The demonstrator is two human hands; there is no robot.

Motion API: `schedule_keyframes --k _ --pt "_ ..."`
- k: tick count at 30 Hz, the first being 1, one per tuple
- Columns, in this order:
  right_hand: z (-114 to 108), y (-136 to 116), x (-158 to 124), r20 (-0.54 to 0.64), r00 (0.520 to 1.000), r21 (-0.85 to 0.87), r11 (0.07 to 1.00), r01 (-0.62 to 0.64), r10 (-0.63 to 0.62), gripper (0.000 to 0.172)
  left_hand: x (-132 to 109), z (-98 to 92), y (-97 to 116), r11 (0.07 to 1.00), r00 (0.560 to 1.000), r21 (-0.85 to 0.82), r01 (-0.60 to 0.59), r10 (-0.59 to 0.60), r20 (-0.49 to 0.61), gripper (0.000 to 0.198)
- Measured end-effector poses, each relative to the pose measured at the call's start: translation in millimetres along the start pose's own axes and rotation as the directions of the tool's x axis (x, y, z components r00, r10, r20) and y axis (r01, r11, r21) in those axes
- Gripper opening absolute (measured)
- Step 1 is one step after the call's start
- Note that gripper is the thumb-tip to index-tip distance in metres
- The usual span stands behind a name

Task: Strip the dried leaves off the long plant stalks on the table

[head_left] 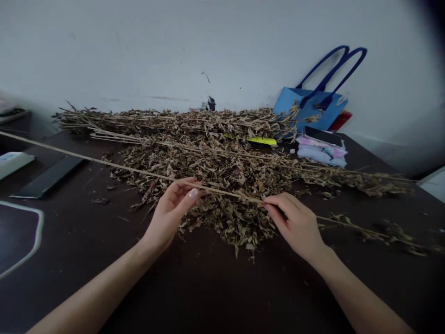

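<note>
A long dried plant stem (104, 162) runs from the left edge of the view down to the right, bare on its left part and leafy on its right end. My left hand (174, 204) is closed around the stem near its middle, thumb on the near side. Farther right, my right hand (294, 220) pinches the same stem between thumb and fingers. Below and behind it lies a heap of dried leaves (225, 167). More dried leafy stems (167, 120) lie bundled along the back of the heap.
The dark table (215, 287) meets a pale wall. A blue bag (330, 113) with dark blue handles stands at the back right, near a phone (323, 135) on folded cloth (320, 153). A yellow object (262, 140) pokes from the leaves. At left are a dark flat object (48, 176) and a white cable (40, 227).
</note>
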State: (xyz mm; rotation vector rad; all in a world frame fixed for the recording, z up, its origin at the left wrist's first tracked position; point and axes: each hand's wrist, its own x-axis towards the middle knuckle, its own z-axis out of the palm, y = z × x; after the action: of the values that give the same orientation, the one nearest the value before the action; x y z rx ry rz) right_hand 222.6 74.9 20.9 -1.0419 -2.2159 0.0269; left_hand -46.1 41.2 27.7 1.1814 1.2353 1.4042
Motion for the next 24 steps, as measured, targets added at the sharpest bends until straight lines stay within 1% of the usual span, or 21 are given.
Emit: schedule_keyframes --k 2,5,8,10,13,15,21,24 --pt "1 -1 0 0.007 1.000 0.005 1.000 0.007 -0.008 0.013 0 0.4 -1 0.998 0.999 -0.061 0.032 -0.034 -0.031 0.027" --pt "2 -5 -1 0.017 0.999 0.007 1.000 0.029 -0.029 0.013 -1 1.9 -4 0.996 0.997 -0.071 0.059 -0.063 -0.044 0.020" --pt "3 -10 -2 0.038 0.998 0.002 0.999 0.053 -0.053 0.012 -4 4.9 -7 0.997 0.998 -0.052 0.060 -0.061 -0.018 0.013" --pt "3 -12 -3 0.056 0.997 0.004 0.998 0.058 -0.059 0.012 -6 7.1 -8 0.997 0.997 -0.013 0.070 -0.070 0.020 0.011" --pt "4 -15 -3 0.069 0.996 0.020 0.998 0.059 -0.061 0.012 -8 9.6 -8 0.995 0.994 0.063 0.079 -0.084 0.069 0.011" --pt "4 -17 -3 0.073 0.995 0.024 0.998 0.061 -0.063 0.013 -8 10.6 -8 0.992 0.993 0.100 0.071 -0.080 0.083 0.010" --pt "4 -17 -3 0.078 0.995 0.019 0.998 0.060 -0.061 0.013 -11 11.4 -7 0.986 0.988 0.162 0.037 -0.061 0.144 0.013" --pt "5 -17 -4 0.077 0.995 0.021 0.998 0.064 -0.065 0.013 -11 10.3 -7 0.982 0.988 0.182 0.050 -0.076 0.137 0.017"
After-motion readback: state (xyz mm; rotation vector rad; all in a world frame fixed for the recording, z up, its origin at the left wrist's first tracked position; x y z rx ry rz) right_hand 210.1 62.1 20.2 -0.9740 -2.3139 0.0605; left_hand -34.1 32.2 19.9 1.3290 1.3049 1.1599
